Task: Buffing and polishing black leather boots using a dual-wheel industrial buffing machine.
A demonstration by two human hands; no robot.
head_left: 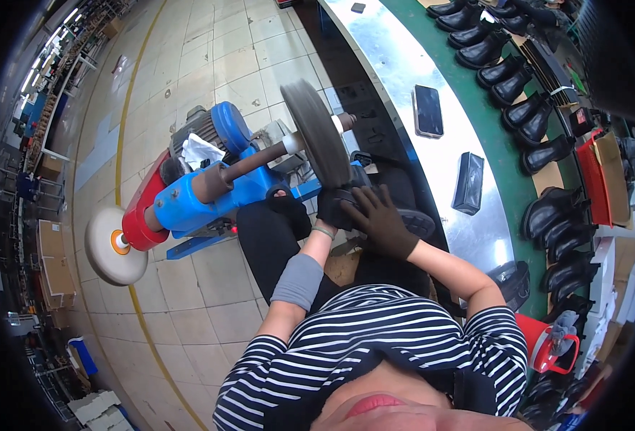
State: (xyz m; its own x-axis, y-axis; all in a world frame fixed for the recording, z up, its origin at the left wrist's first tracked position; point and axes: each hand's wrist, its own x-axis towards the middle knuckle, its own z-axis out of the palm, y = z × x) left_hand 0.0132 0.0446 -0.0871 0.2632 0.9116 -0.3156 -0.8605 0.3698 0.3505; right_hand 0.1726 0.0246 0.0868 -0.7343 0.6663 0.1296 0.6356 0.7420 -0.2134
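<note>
Just under a dark, blurred buffing wheel (317, 136), both my hands are gathered at a black shoe (419, 221). The shoe is partly covered, and its rounded sole edge shows to the right of my fingers. My right hand (382, 219), in a brown glove, lies over the shoe with its fingers somewhat apart, gripping it. In a dark glove, my left hand (334, 208) holds the shoe's near-left part close to the wheel's lower rim. Its fingers are mostly hidden. Whether shoe and wheel touch, I cannot tell.
A blue machine (195, 201) carries the shaft, with a white wheel (109, 248) at its left end. To the right, a metal bench (439, 172) bears a phone (428, 111) and a black case (468, 183). Several black boots (533, 118) line a green surface; a red jug (544, 345) stands nearer.
</note>
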